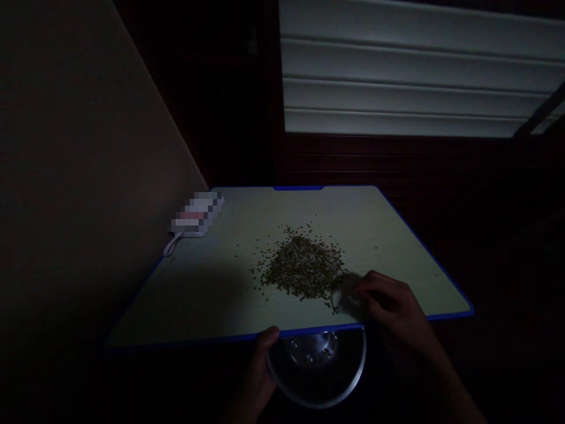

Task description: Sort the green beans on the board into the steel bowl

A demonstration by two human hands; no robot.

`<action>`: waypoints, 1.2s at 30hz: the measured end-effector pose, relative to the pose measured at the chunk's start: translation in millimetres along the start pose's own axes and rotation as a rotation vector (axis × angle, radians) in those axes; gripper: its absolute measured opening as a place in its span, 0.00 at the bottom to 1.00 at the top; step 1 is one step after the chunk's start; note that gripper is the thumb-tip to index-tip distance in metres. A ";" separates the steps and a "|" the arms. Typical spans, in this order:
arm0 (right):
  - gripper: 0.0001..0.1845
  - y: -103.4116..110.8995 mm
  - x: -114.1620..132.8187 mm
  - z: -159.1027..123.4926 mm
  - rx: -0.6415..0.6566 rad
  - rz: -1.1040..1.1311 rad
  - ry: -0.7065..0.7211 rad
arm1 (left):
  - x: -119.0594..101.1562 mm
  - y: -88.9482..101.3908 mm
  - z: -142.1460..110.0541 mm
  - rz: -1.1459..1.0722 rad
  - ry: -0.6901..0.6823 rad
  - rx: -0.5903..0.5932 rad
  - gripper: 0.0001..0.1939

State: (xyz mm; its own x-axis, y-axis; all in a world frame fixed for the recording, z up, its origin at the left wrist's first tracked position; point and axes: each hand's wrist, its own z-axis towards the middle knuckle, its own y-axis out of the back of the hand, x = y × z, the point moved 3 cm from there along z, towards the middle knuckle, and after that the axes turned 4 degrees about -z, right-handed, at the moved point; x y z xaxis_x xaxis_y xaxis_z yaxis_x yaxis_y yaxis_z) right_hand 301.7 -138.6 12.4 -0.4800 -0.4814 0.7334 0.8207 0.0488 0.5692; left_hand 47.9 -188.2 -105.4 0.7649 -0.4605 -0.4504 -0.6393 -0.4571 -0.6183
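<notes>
A heap of small greenish-brown grains point(302, 265) lies spread on a pale tabletop with a blue edge point(397, 235). My left hand point(258, 377) grips the rim of a round steel bowl point(318, 368) held just below the table's near edge; a few grains lie in it. My right hand point(392, 309) rests on the table at the heap's right side, fingers curled around a small pale object point(346, 294) that is blurred and too dim to name.
A small white device with a cord point(196, 215) lies at the table's far left corner. A beige wall point(79, 176) runs along the left. White slatted blinds point(415, 70) hang behind the table. The room is very dark.
</notes>
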 end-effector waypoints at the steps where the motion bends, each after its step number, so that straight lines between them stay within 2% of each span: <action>1: 0.07 0.8 -1.4 0.1 -0.028 -0.012 -0.019 | -0.5 -0.3 0.0 -0.002 -0.013 -0.005 0.07; 4: 0.06 1.9 -3.4 0.3 -0.061 -0.031 -0.050 | -1.3 -2.4 -1.2 -0.011 -0.032 -0.004 0.07; 14: 0.08 -0.7 2.5 0.1 0.025 -0.015 -0.005 | 0.3 -0.8 -1.4 -0.003 -0.009 0.024 0.08; 22: 0.08 -4.0 3.3 -0.2 0.091 -0.007 0.039 | -1.5 -4.3 -3.2 -0.041 -0.025 -0.019 0.04; 27: 0.08 -2.0 0.4 -0.8 0.055 0.009 0.038 | 0.2 -3.3 -2.1 -0.028 0.011 -0.024 0.06; 36: 0.08 -2.0 0.6 0.7 0.031 0.003 0.031 | -1.7 -6.4 -3.4 -0.075 -0.036 -0.020 0.03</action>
State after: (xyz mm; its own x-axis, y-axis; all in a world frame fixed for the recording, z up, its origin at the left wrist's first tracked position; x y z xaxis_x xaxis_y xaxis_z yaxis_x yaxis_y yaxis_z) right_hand 299.6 -138.3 12.0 -0.4677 -0.5080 0.7233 0.8118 0.0769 0.5789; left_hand 50.5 -187.1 -98.5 0.8129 -0.3965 -0.4266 -0.5811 -0.5045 -0.6385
